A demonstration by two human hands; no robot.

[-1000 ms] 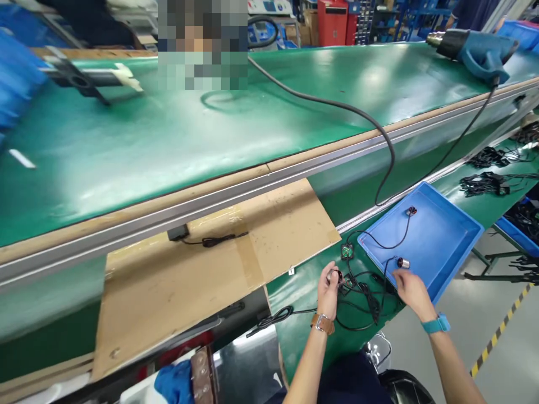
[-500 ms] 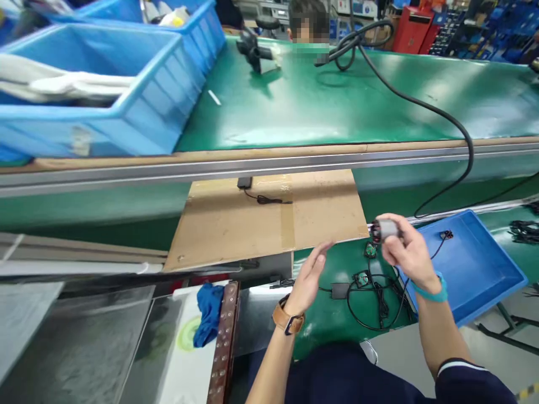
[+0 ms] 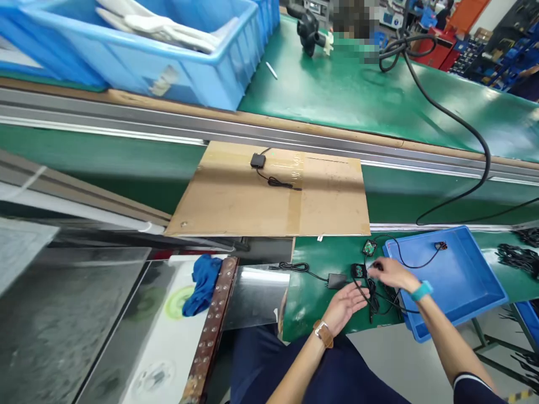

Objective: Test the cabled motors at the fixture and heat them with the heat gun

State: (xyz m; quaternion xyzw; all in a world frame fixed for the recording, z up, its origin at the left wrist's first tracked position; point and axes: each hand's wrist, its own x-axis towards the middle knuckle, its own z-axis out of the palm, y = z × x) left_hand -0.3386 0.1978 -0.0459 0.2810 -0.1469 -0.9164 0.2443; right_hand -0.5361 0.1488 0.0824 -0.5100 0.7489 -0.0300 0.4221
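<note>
Under my right hand (image 3: 389, 273) the thin black cables (image 3: 373, 297) look matt and rubbery on a smooth, faintly shiny green mat (image 3: 311, 258). At three o'clock, a smooth blue plastic tray (image 3: 471, 275); at ten, matt brown cardboard (image 3: 236, 196).

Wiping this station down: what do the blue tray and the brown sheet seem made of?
Blue tray: probably moulded plastic, smooth with a slight sheen and raised rim. Brown sheet: looks like cardboard, matte, scuffed, with a tape strip along a seam.

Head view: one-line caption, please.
Right hand over tangled black cables beside a blue tray; left hand open nearby.
</note>
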